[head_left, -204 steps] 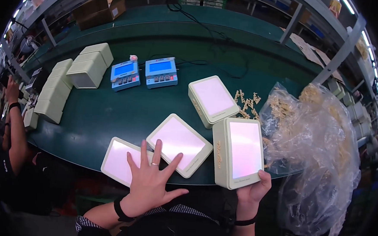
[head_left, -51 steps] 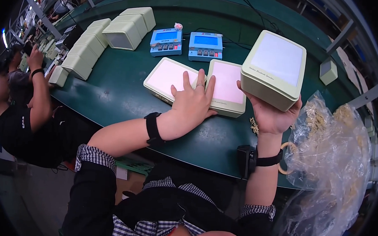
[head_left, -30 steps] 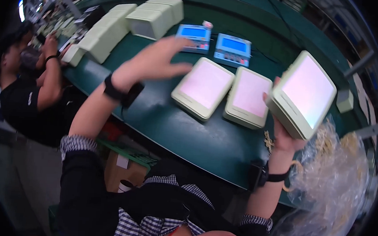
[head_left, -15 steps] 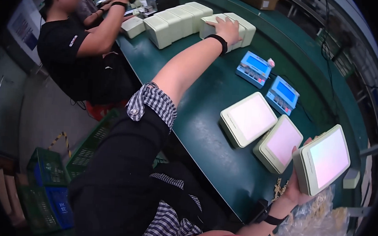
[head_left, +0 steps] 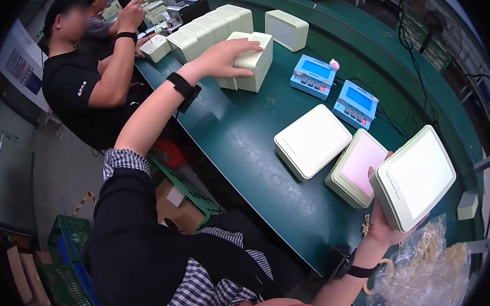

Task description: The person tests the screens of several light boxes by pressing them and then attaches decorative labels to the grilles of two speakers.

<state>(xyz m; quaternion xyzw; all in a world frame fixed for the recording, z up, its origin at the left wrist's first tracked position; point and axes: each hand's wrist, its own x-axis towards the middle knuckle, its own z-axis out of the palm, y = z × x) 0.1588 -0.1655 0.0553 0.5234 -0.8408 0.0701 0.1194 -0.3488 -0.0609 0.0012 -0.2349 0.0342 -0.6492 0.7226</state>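
My right hand (head_left: 385, 226) holds up a cream box-shaped device (head_left: 414, 180) with a lit white screen, its fingers wrapped round the back and lower edge. My left hand (head_left: 228, 58) reaches across the bench and grips a cream box device (head_left: 259, 70) from above, thumb on the near side and fingers over the top. Another cream box (head_left: 228, 83) stands against it, partly under that hand. Two more lit devices lie screen up in front of me: a white-screened one (head_left: 313, 143) and a pinkish one (head_left: 362, 166).
Blue meters with screens (head_left: 315, 73) (head_left: 357, 101) stand behind the lit devices. A row of cream boxes (head_left: 207, 33) and a lone one (head_left: 286, 29) stand farther off. Clear plastic bags (head_left: 422, 276) lie at the right. A co-worker (head_left: 81, 75) sits at the left.
My left hand has drawn cream boxes nearer and to the left, leaving one standing apart behind. The right hand still holds its device, whose screen has gone from pinkish to white.
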